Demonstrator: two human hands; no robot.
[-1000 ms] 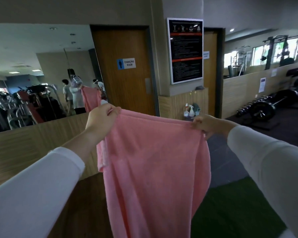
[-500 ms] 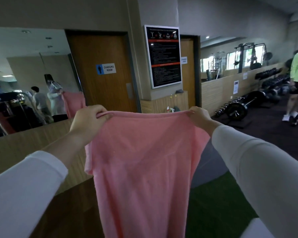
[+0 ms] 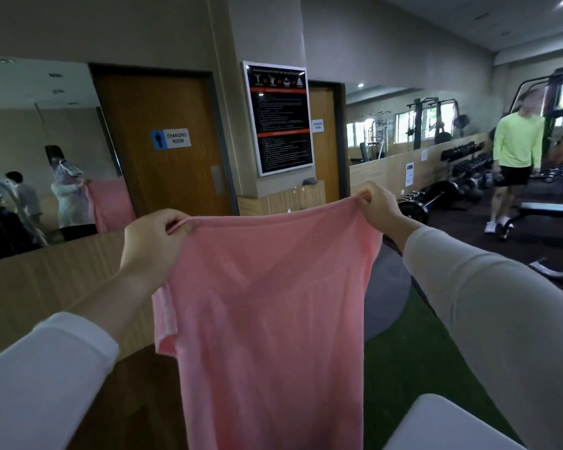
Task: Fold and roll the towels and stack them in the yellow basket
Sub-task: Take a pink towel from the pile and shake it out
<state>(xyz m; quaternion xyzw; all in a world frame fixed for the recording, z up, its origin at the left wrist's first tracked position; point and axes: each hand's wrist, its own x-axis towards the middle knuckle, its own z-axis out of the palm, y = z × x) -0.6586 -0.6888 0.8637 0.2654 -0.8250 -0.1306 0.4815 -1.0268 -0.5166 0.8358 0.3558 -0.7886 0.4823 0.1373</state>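
Two hands pinch the pink towel (image 3: 267,319) at its top corners: left hand (image 3: 150,241), right hand (image 3: 382,209), cloth hanging below them.

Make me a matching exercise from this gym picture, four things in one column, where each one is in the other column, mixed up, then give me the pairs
Column one
1. pink towel
2. changing room sign
3. black notice board
4. person in the lime shirt

Column two
A. on the pillar
B. far right, behind the bench
C. pinched at its top corners by the left hand and the right hand
D. on the wooden door

Pairs: 1-C, 2-D, 3-A, 4-B
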